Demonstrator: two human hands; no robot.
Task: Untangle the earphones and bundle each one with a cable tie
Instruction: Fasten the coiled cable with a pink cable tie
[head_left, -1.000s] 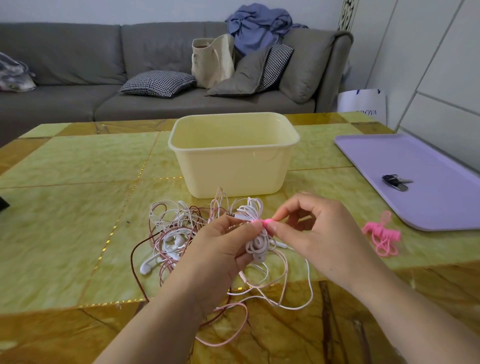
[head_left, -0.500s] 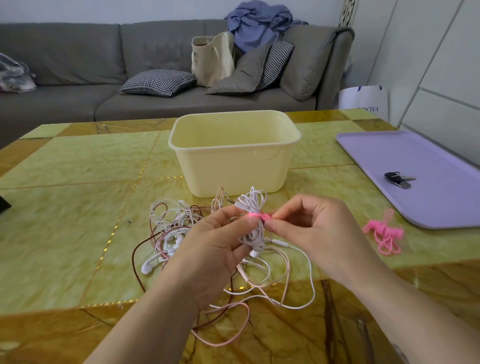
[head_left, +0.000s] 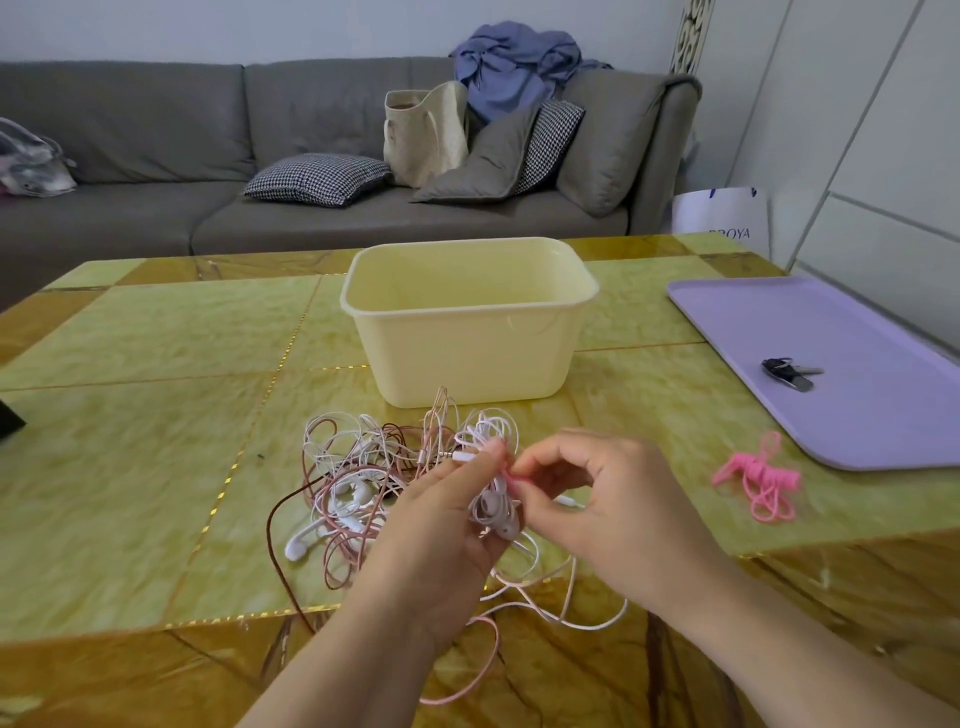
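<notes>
Since half a second ago both hands have sunk a little toward the table, and the pink cable tie is now mostly hidden between the fingertips.

At the left, the tangle of white and pink earphones lies on the table, one dark cord looping out toward the near edge. Behind it stands the yellow tub, of which only the inner walls show from this angle.

The left hand is raised just above the table, back toward the camera, its fingers curled round a coiled white earphone; loose cord trails from the coil to the table. The right hand meets it from the other side, thumb and forefinger pinching the tie at the middle of the coil, the other fingers curled.

Further right, spare pink ties lie on the table, just beside the purple tray, which holds a bunch of keys.
</notes>
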